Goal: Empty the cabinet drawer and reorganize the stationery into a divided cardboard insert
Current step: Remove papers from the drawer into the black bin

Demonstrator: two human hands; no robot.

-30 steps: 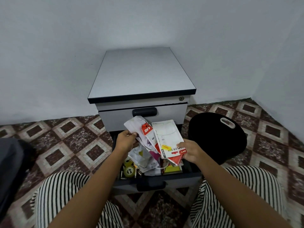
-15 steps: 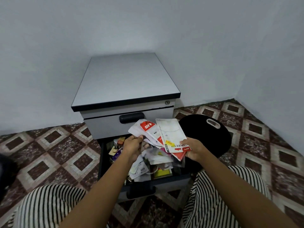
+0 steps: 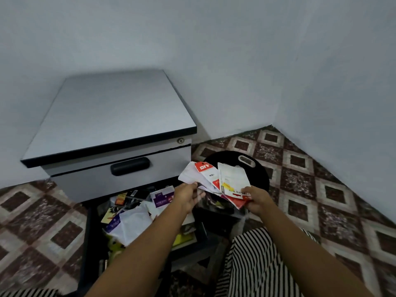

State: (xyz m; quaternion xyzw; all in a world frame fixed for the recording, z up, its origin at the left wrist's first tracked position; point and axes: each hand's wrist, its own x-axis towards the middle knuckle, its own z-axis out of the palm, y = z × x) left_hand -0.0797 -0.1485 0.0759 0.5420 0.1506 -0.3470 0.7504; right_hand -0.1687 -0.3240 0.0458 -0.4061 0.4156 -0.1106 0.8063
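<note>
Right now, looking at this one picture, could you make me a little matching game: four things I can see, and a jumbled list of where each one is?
Things:
1. fanned packets
2. purple box
3. black round mat
4. keyhole

Places:
A. on the tiled floor, beside the cabinet
B. on the cabinet front, at its top corner
C. among the clutter in the open drawer
D. gripped by the left hand and the right hand

Pairs: 1-D, 2-C, 3-A, 4-B.
</note>
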